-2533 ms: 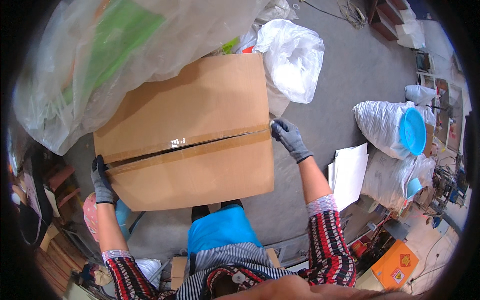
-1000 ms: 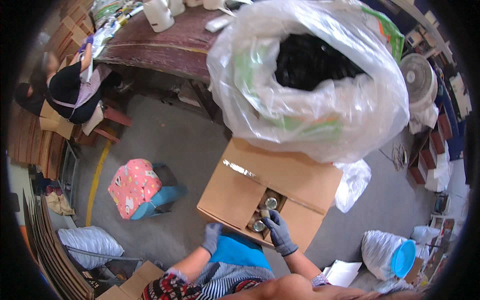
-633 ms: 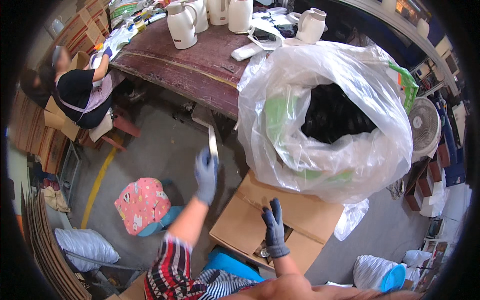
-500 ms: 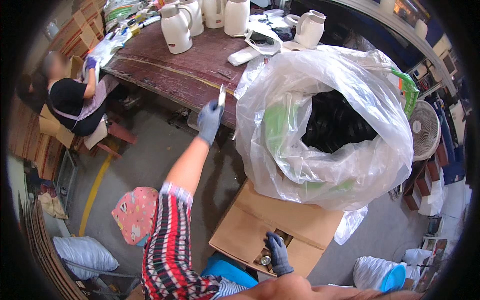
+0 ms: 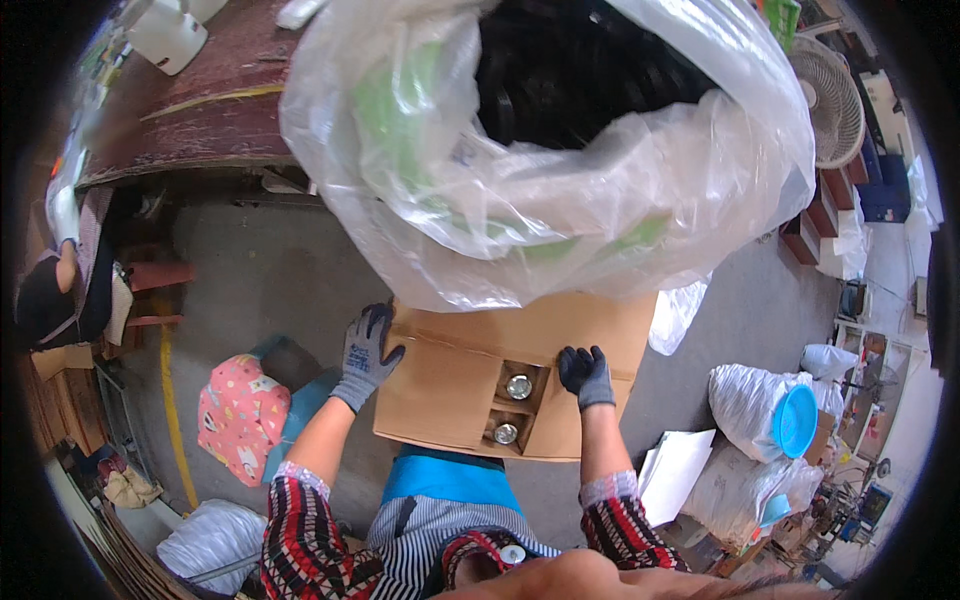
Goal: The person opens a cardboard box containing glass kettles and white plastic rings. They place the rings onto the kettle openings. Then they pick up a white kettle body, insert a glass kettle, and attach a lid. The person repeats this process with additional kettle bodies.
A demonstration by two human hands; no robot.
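Note:
Directly before me is a brown cardboard box (image 5: 440, 395) with its top flaps partly folded over. Through a gap between the flaps, two shiny silver round-ended pieces (image 5: 518, 386) show in cardboard compartments; their lower parts are hidden. My left hand (image 5: 370, 352), in a grey glove, rests at the box's left edge with fingers stretched and thumb apart. On the right, my gloved right hand (image 5: 586, 376) has its fingers bent over the flap beside the gap. Behind the box bulges a large clear plastic bag (image 5: 560, 235), its mouth open on dark black contents.
A dark red worktable (image 5: 220, 110) with a white jug (image 5: 168, 38) stands at the far left, a person (image 5: 70, 290) sitting beside it. A stool with a pink patterned cover (image 5: 243, 415) is on my left. White sacks (image 5: 745, 405) and a fan (image 5: 825, 100) stand right.
My left hand has come back from the table edge to the box; the pale narrow object it held is no longer in it. My right hand has shifted along the gap. The view has turned downward.

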